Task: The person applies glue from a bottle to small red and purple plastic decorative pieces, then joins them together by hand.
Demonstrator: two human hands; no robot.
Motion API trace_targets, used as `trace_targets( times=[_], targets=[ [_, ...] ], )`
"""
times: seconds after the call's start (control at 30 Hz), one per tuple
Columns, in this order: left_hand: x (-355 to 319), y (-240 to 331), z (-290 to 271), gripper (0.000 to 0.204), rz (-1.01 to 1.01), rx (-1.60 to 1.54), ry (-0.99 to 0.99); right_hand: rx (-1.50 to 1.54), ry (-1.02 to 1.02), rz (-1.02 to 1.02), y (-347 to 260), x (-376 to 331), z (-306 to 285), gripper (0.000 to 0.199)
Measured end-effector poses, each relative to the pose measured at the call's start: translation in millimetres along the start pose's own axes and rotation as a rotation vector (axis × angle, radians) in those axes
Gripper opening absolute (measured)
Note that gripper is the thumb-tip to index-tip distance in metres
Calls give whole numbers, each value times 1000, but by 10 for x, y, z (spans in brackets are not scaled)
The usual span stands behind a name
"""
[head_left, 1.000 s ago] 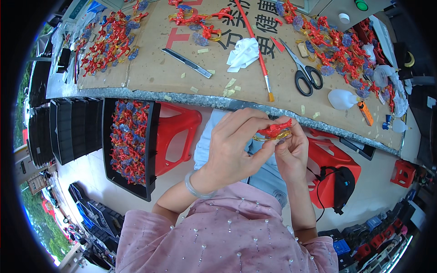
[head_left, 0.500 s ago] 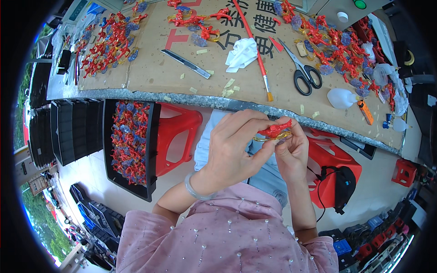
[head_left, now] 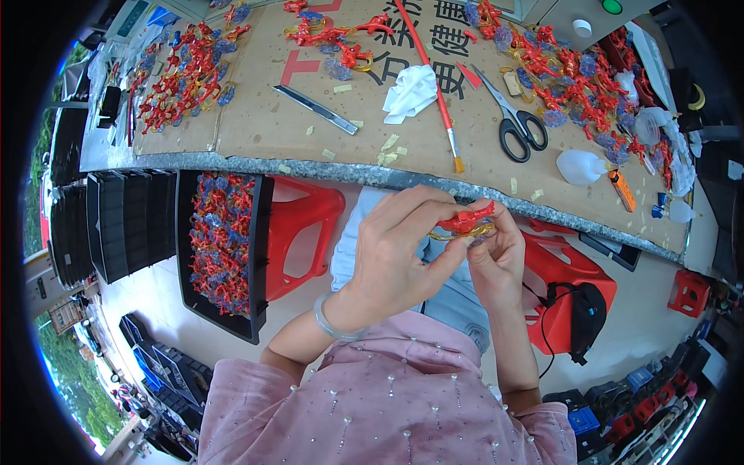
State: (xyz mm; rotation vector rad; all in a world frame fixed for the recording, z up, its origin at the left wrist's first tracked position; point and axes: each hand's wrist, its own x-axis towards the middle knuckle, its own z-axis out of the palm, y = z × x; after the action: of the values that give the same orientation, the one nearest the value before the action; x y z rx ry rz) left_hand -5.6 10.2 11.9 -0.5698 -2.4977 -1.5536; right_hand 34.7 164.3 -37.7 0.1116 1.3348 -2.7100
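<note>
Between my two hands, just off the table's near edge, is a small red plastic figurine with a clear yellow part along its underside. My left hand, with a pale bangle on its wrist, pinches the figurine's left end between thumb and fingers. On the other end, my right hand grips it with thumb and fingertips. My fingers cover part of its underside. Closest on the table above my hands lie a red-handled paintbrush and black-handled scissors.
Red, yellow and blue figurines are heaped at the table's left and right. A utility knife, crumpled tissue and white squeeze bottle lie on the cardboard. A black crate full of figurines stands by red stools.
The figurine has shifted very slightly between my fingers. Both hands keep nearly the same place and grip.
</note>
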Motion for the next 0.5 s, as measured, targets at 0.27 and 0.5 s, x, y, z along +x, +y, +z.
trace_targets(
  times=[0.27,0.5],
  targets=[
    [-7,-2,-8,26,-19,-10,-7,-23,8,-8,8,3,16,48],
    [-2,-1,-13,26,-12,-2,-19,-29,-3,-14,-4,5,12,48]
  ],
)
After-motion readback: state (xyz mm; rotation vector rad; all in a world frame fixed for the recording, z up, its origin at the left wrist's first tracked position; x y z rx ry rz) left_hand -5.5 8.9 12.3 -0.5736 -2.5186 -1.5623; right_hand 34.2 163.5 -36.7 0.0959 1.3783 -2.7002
